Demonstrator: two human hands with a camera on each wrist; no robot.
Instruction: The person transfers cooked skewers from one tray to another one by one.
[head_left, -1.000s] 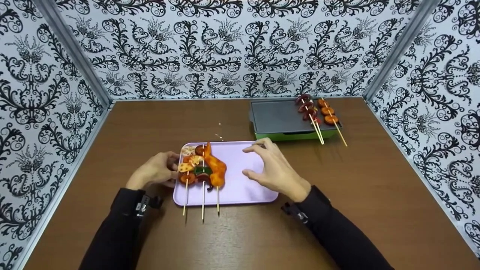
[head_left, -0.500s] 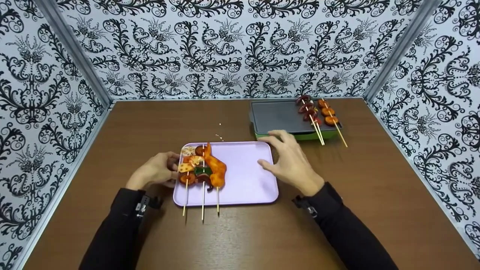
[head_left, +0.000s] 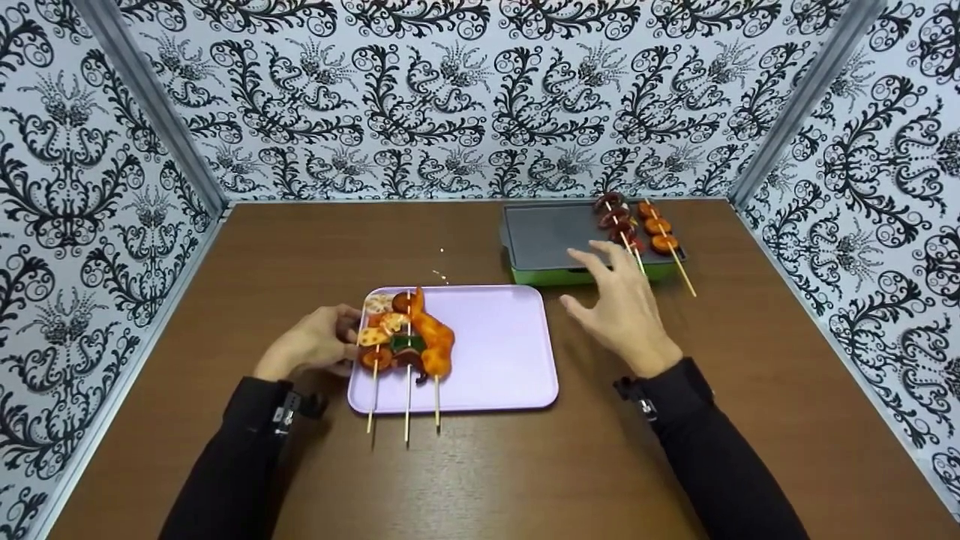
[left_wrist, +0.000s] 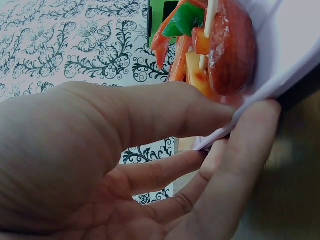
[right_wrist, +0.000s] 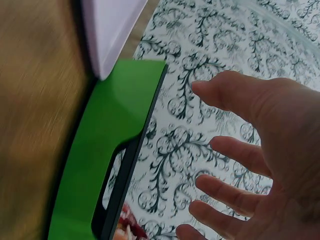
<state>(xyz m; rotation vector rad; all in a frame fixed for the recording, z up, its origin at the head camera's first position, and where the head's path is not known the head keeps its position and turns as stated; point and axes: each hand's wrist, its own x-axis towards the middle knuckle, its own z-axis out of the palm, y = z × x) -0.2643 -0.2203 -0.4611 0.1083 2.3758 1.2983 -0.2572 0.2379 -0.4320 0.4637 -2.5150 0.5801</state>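
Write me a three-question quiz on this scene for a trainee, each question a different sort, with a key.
1. Multiple choice: Which rim of the tray does the left hand pinch?
a) far
b) left
c) near

2. True or false: The right hand holds nothing.

3. Count: In the head view, how many skewer sticks jut past the tray's near edge?

Key: 1. b; 2. true; 3. three.

Lilac tray (head_left: 502, 345), rounded corners; three loaded skewers (head_left: 407, 343) side by side on left half, sticks (head_left: 408, 405) overhanging near edge.
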